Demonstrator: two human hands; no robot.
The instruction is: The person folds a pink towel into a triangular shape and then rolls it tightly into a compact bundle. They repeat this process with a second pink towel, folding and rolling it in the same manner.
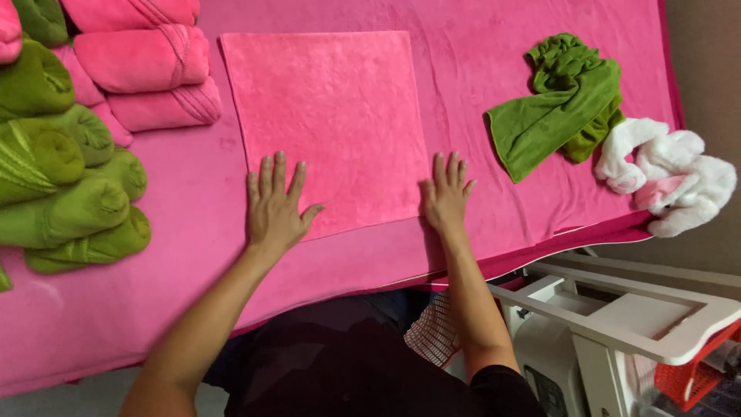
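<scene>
Fingers spread, our left hand [274, 205] and right hand [446, 198] press flat on the pink towel's [328, 116] near corners; it lies square on the pink-covered table [193, 255]. Beyond, rolled green towels [65, 185] and rolled pink towels [147, 69] sit stacked left, and a red basket [695, 374] sits right, contents unclear.

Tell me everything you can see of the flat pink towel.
The pink towel is a plush, roughly square cloth, spread flat and smooth on the pink-covered table. Its near edge faces the person. The left hand lies flat on its near left corner, the right hand on its near right corner.
</scene>
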